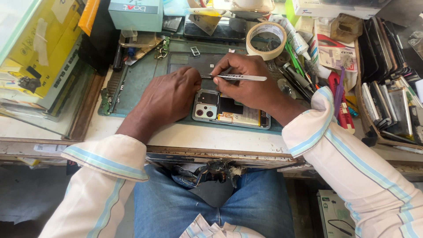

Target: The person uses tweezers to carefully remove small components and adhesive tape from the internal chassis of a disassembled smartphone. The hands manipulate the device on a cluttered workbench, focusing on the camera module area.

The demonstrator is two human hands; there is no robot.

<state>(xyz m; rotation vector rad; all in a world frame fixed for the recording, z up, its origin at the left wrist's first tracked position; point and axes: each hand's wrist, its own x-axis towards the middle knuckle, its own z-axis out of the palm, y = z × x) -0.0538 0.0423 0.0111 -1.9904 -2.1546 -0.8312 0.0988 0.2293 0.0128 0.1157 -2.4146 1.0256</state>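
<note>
Lying on the green mat, the opened phone sits under both hands. The right hand pinches metal tweezers above the phone; the left hand, fingers curled, presses the phone's left end. A tape roll sits behind the phone.

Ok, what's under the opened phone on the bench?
The opened phone with its back cover off lies on a grey-green work mat. The left hand covers its upper left corner, and the right hand, holding metal tweezers, hides its top edge.
</note>
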